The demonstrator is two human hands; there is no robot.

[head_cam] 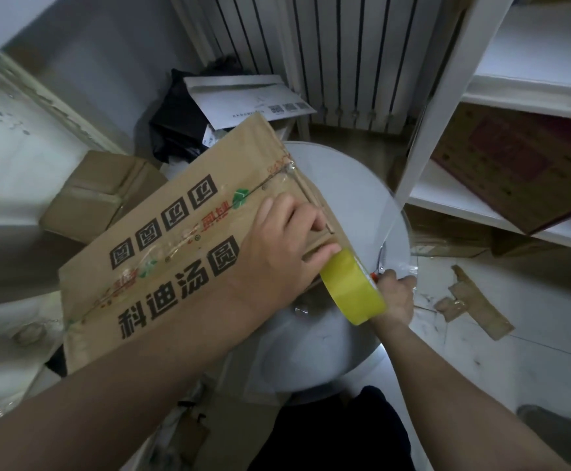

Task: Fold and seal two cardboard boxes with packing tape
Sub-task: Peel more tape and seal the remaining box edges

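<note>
**Taping the end of the printed box**

Progress: the printed box (175, 249) is lying tilted on the round grey tabletop (345, 185), its lettered face up. A glossy clear strip is running along that face's centre seam, so I judge the long seam sealed. Work is now sitting at the box's right end, where the flaps meet; that end looks not yet taped across. A second box (97, 195) is sitting on the floor to the left of the printed box. It looks folded shut, but I cannot tell whether it is fully sealed.

Left hand (277, 246): the arm is reaching in across the printed face. The palm is pressing down near the right end, the fingers are hooking over the end edge in a firm grip, and the thumb is pointing at the tape roll (348, 287).

Right hand (396, 294): it is hanging just right of the box's near corner, behind the yellow roll. The fingers are curling closed, apparently round the roll, though the contact itself is hidden. A small orange-and-metal part is showing at the knuckles, and I cannot tell what it is.

Cardboard scraps (474, 300) are lying on the floor, well right of the box.
</note>
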